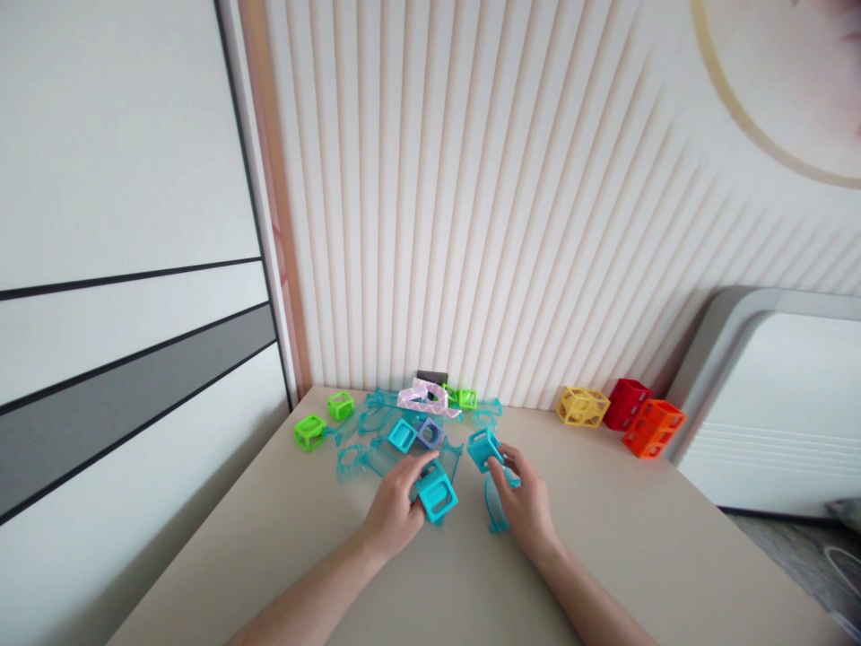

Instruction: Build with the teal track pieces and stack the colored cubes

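Observation:
My left hand is closed around a light-blue hollow cube block, thumb and fingers at its left side. To its right, my right hand grips a second light-blue cube block, tilted and held apart from the first. A curved translucent teal track piece lies partly hidden behind my right hand. Just beyond my hands sit another light-blue cube and a purple-blue cube among flat translucent teal pieces.
Green cubes stand at the table's left edge. A pink zigzag-patterned piece lies near the ribbed wall. At the right are yellow, dark red and orange blocks. A white cabinet borders the left side.

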Demonstrator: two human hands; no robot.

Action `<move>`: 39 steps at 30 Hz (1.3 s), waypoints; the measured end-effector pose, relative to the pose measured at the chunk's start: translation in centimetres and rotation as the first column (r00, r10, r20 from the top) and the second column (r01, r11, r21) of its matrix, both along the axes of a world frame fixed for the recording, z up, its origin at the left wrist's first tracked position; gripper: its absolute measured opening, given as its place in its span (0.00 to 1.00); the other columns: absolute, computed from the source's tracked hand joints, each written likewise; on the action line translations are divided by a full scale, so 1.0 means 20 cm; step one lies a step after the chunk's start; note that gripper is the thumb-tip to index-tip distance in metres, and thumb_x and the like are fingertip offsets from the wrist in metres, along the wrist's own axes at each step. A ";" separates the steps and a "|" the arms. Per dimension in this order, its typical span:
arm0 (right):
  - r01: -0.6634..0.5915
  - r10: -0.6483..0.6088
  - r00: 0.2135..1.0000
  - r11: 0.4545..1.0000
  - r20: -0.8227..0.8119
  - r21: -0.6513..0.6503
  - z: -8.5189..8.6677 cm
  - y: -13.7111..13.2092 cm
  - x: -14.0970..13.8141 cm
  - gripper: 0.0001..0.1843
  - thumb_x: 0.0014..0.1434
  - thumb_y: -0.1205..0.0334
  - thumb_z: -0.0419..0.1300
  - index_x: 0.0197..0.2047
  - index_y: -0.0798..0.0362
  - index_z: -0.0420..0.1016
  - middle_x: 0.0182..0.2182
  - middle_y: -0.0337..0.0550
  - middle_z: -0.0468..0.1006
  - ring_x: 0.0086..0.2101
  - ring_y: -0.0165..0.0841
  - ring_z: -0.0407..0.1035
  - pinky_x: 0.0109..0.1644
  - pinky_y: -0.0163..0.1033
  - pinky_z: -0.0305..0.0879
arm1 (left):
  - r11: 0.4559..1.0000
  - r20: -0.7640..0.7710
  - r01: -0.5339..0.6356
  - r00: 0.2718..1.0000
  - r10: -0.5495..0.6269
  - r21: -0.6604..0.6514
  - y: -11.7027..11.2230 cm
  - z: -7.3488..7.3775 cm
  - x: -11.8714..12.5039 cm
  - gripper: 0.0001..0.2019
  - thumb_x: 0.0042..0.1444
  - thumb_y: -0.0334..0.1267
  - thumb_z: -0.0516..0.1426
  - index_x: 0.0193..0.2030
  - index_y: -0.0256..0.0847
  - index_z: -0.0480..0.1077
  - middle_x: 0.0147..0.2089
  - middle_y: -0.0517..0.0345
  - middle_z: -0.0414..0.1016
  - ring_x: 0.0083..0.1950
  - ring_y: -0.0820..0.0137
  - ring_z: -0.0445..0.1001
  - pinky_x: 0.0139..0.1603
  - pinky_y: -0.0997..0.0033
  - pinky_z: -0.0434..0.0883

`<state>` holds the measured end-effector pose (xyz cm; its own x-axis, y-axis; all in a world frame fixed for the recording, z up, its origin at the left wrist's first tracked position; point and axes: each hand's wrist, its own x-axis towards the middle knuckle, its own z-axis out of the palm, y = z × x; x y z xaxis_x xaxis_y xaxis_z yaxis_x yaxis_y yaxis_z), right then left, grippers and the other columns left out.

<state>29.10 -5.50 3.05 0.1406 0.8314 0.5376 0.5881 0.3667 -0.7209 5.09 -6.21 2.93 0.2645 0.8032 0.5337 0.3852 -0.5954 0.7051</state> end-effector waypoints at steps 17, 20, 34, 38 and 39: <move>-0.288 0.296 0.943 0.955 -0.153 0.068 0.06 -0.11 -0.11 0.21 0.64 0.41 0.58 0.38 0.51 0.79 0.32 0.45 0.83 0.34 0.39 0.78 0.40 0.39 0.75 | 0.999 0.057 0.019 0.998 -0.017 -0.026 0.01 0.00 0.00 0.24 0.53 0.27 0.58 0.58 0.40 0.72 0.51 0.48 0.80 0.52 0.60 0.78 0.55 0.59 0.73; -0.297 0.302 0.942 0.953 -0.148 0.056 0.06 -0.12 -0.10 0.22 0.64 0.41 0.57 0.39 0.51 0.79 0.34 0.46 0.83 0.35 0.39 0.78 0.42 0.40 0.75 | 0.998 0.055 0.046 0.998 -0.043 -0.038 0.00 0.01 0.00 0.23 0.54 0.28 0.58 0.57 0.39 0.72 0.49 0.48 0.80 0.50 0.60 0.78 0.54 0.60 0.73; -0.329 0.333 0.940 0.942 -0.077 0.060 0.07 -0.13 -0.12 0.19 0.64 0.43 0.58 0.39 0.51 0.78 0.35 0.46 0.84 0.37 0.40 0.78 0.42 0.40 0.75 | 0.998 0.034 0.065 0.997 -0.065 -0.012 -0.01 0.03 0.01 0.24 0.52 0.27 0.56 0.57 0.40 0.72 0.47 0.50 0.80 0.49 0.61 0.79 0.50 0.62 0.74; -0.336 0.340 0.938 0.940 -0.069 0.066 0.06 -0.13 -0.11 0.19 0.64 0.44 0.58 0.39 0.51 0.78 0.35 0.46 0.83 0.36 0.40 0.78 0.43 0.41 0.75 | 0.997 0.064 0.067 0.996 -0.065 -0.031 -0.01 0.02 0.01 0.27 0.50 0.25 0.56 0.59 0.41 0.70 0.52 0.50 0.79 0.51 0.61 0.78 0.52 0.62 0.73; -0.341 0.345 0.936 0.938 -0.066 0.068 0.06 -0.13 -0.11 0.18 0.65 0.44 0.58 0.40 0.51 0.78 0.36 0.46 0.83 0.37 0.40 0.78 0.43 0.41 0.75 | 0.997 0.075 0.062 0.995 -0.058 -0.048 -0.01 0.02 0.01 0.27 0.49 0.25 0.56 0.59 0.41 0.70 0.51 0.51 0.80 0.49 0.62 0.78 0.50 0.63 0.74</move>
<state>26.94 -8.06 4.27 -0.1066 0.8061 0.5821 0.3643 0.5764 -0.7315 5.38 -6.32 3.28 0.2743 0.8136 0.5127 0.2956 -0.5787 0.7601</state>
